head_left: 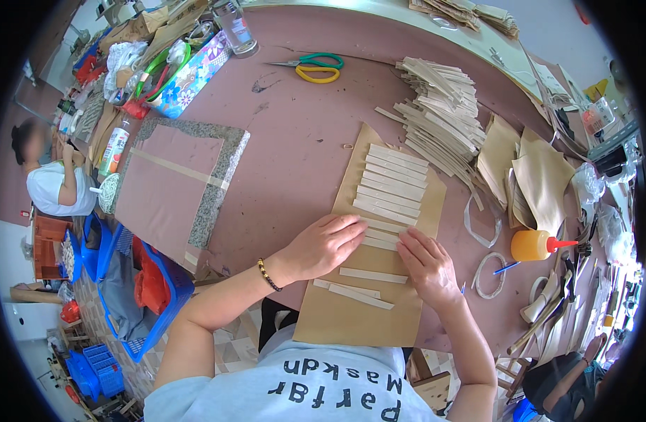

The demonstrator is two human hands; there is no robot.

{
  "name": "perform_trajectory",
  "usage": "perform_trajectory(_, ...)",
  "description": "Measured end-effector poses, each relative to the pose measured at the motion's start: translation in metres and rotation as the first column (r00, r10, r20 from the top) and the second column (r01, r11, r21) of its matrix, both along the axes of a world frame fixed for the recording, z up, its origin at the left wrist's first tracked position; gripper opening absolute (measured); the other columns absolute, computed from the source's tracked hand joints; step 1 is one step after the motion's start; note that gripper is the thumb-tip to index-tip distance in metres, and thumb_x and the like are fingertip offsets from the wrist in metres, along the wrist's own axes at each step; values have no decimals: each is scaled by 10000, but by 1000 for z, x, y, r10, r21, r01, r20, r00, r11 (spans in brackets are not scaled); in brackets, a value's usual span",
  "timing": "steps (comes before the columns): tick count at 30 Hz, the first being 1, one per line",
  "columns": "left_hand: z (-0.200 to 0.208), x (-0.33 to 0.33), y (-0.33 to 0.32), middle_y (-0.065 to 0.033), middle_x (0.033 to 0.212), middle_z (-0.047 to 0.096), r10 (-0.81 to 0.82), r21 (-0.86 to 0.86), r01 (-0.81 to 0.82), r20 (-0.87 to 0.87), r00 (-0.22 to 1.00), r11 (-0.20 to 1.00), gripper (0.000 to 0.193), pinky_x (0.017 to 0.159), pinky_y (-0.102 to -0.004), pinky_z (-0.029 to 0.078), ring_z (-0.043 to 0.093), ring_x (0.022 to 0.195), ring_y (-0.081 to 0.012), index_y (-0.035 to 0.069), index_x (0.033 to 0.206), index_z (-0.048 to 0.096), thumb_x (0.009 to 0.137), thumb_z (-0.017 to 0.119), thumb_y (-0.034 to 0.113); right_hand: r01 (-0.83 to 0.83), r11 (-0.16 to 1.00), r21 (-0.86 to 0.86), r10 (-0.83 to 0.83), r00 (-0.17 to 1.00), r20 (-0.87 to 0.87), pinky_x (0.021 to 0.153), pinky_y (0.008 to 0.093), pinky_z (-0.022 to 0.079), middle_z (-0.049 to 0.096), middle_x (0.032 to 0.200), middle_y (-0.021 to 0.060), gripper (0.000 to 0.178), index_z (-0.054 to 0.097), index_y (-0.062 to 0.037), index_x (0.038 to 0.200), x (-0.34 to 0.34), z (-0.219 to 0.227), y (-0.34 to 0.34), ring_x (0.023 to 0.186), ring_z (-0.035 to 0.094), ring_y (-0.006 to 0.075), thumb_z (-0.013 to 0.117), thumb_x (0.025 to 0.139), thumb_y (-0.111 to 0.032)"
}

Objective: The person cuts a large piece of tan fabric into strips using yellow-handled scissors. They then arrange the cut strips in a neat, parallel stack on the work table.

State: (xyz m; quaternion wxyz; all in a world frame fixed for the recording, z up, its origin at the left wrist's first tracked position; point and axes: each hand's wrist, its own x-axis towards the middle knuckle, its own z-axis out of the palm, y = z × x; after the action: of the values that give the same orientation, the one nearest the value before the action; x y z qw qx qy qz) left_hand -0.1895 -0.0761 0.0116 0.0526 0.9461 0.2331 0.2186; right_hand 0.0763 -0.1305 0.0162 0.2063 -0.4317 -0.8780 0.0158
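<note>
A tan paper sheet (337, 318) lies on the table before me, with several pale flat strips (395, 174) laid across it in a ladder-like row. My left hand (326, 245) is at the left ends of the lower strips, its fingers closed together around an end. At the opposite ends my right hand (430, 269) has its fingers bent down on the same low strip (380, 236); the fingertips partly hide it. Nearer to me, a single strip (373, 275) and two crossed loose strips (354, 294) lie on the sheet.
A heap of pale strips (442, 105) and brown paper pieces (541, 176) lie right of the sheet. Scissors (319, 67) are at the back, a glue bottle (530, 245) at right, a stone slab (231, 151) at left. A person (55, 183) sits far left.
</note>
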Motion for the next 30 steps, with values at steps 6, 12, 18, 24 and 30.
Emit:
perform_trajectory(6, -4, 4, 6, -98, 1199, 641, 16, -9, -16, 10, 1000, 1000, 249, 956, -370, 525, 560, 1173, -245, -46, 1040, 701, 833, 650, 85, 19, 1000, 8, -19, 1000, 8, 873, 392, 556, 634, 1193, 126, 349, 677, 30, 1066, 0, -4, 2, 1146, 607, 285, 636, 728, -50)
perform_trajectory(12, -2, 5, 10, -97, 1178, 642, 31, -28, -31, 15, 999, 999, 252, 951, -363, 531, 565, 1156, -245, -53, 1046, 692, 832, 651, 74, 38, 999, 11, -38, 999, 17, 868, 383, 560, 623, 1208, 127, 351, 672, 30, 1077, 0, -7, 4, 1162, 597, 280, 631, 737, -46)
perform_trajectory(18, 3, 6, 10, -96, 1177, 631, 54, -24, -53, 26, 998, 998, 232, 939, -366, 525, 582, 1107, -246, -34, 1032, 699, 822, 668, 61, 53, 999, 8, -53, 999, -8, 872, 386, 552, 626, 1171, 120, 318, 668, 24, 1048, -1, -1, 5, 1139, 601, 270, 654, 737, -40)
perform_trajectory(24, 9, -17, -23, -77, 1087, 619, 103, -173, -90, 68, 992, 981, 212, 829, -359, 517, 600, 977, -245, 26, 972, 698, 772, 750, 76, 47, 993, -108, -59, 992, -110, 762, 374, 517, 640, 1074, 87, 257, 675, -16, 1005, -4, 11, -28, 997, 609, 253, 712, 752, -38)
perform_trajectory(30, 18, -33, -65, -57, 958, 581, 165, -358, -128, 75, 983, 925, 229, 747, -352, 504, 582, 849, -242, 46, 951, 688, 748, 784, 90, 78, 973, -216, -109, 984, -138, 735, 377, 484, 613, 951, 60, 244, 683, -45, 988, -13, 9, -42, 886, 586, 248, 736, 749, -40)
